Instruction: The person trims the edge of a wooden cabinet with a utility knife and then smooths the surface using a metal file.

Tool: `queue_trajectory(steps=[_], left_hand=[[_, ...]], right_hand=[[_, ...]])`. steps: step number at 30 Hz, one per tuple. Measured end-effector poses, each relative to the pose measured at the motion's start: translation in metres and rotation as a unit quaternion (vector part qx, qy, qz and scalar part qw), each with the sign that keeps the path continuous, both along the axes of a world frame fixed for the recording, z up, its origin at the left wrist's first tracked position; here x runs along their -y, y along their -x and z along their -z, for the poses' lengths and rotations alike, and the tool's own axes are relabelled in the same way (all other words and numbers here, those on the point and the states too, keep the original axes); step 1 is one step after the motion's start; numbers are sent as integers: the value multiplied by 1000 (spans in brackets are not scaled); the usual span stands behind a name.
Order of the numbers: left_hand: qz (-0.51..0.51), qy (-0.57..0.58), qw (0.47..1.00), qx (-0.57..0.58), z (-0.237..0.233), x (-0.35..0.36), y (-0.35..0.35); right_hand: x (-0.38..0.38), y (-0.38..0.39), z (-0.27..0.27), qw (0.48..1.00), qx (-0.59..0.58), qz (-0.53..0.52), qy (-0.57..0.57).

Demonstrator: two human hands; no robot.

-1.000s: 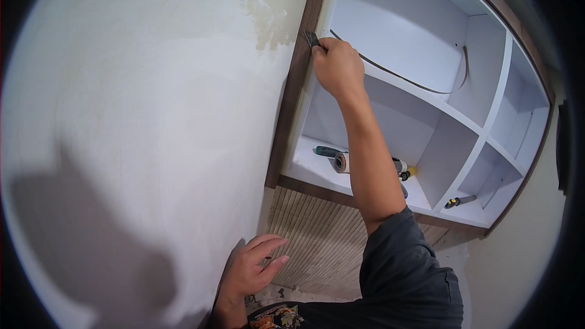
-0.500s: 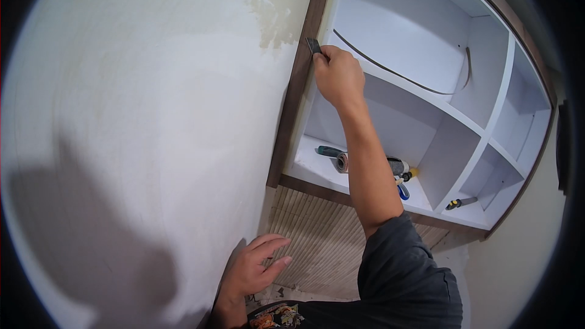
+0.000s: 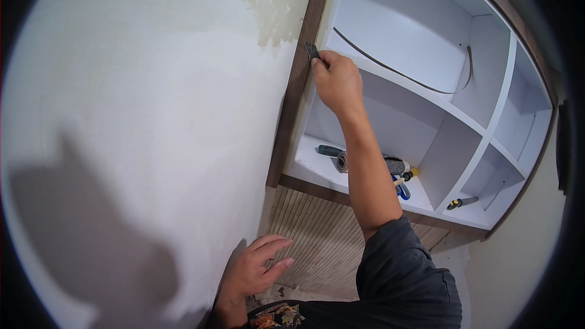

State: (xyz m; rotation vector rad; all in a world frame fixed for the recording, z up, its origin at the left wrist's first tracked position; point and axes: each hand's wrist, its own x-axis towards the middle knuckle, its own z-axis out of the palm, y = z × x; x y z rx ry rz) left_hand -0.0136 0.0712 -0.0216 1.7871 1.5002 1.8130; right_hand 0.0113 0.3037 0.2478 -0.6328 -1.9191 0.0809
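Note:
My right hand (image 3: 339, 83) is closed on a small dark flat blade (image 3: 312, 52), pinched between thumb and fingers. Its edge meets the brown wood trim (image 3: 297, 79) on the cabinet's left side; the grip end is hidden in my hand. Lower down, my left hand (image 3: 256, 266) is open and holds nothing, with its fingers loosely bent beside the plastered wall (image 3: 152, 97). White shelves of the cabinet (image 3: 496, 109) lie behind my right forearm.
A thin dark strip (image 3: 396, 73) curves through the upper compartment. Below it lie a green-handled tool (image 3: 329, 150), a grey roll (image 3: 397, 165), blue-handled scissors (image 3: 402, 191) and a black-and-yellow tool (image 3: 461, 203). A ribbed panel (image 3: 323, 225) is under the cabinet.
My right hand has slid slightly down along the trim with the blade. More of the blue-handled scissors shows beside my forearm. My left hand stays in place.

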Motion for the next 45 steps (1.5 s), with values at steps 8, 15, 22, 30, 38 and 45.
queue_trajectory(steps=[8, 15, 22, 30, 38, 45], left_hand=[[-2, 12, 1000, -6, -3, 1, -2], [2, 8, 1000, -6, -1, 1, -1], [-2, 6, 1000, -11, 1, 1, 0], [2, 16, 1000, -13, 1, 1, -1], [16, 15, 1000, -15, 2, 1, -2], [28, 24, 999, -10, 4, 1, -2]], right_hand=[[-7, 1, 12, 999, -12, -10, -31], [-3, 0, 23, 1000, -7, -16, -22], [-1, -1, 31, 999, -11, -21, -47], [-6, -2, 44, 998, -5, -19, -63], [-2, -1, 54, 998, -16, -40, -54], [-3, -2, 66, 997, -13, -44, -55]])
